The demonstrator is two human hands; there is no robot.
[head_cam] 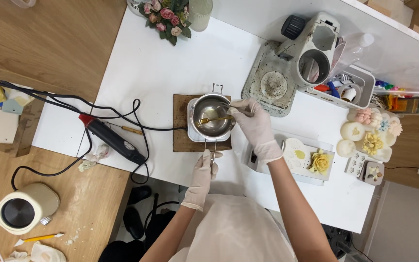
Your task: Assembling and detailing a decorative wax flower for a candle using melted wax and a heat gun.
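Right hand [254, 122], gloved white, pinches a thin metal tool [229, 109] together with what looks like a gold spoon [215, 119], fingers closed on the handles, tips reaching into the small steel pot [213, 115]. Left hand [203, 171], also gloved, is wrapped shut around the pot's wire handle [214, 148] at the near edge of the table, holding it steady. Pot sits on a white square warmer [193, 134] that rests on a brown wooden board [181, 127], middle of the white table [161, 63]. Pot contents look clear and shiny, probably melted liquid; can't tell the depth. Black heat tool [113, 139] with red tip lies left of the board, cord looping around it, well apart from the pot. Grey machine [297, 58] stands behind the right hand, a bin of small tools [343, 87] beside it. White tray with a yellow flower [320, 162] lies just right of the right forearm; more flower shapes [372, 133] further right. Pink bouquet [167, 17] at the far table edge. For doing the stir well, judging from this: keep the left grip firm so the pot doesn't slide off the warmer, move the spoon slow and low to avoid splashing, keep the glove off the hot rim.
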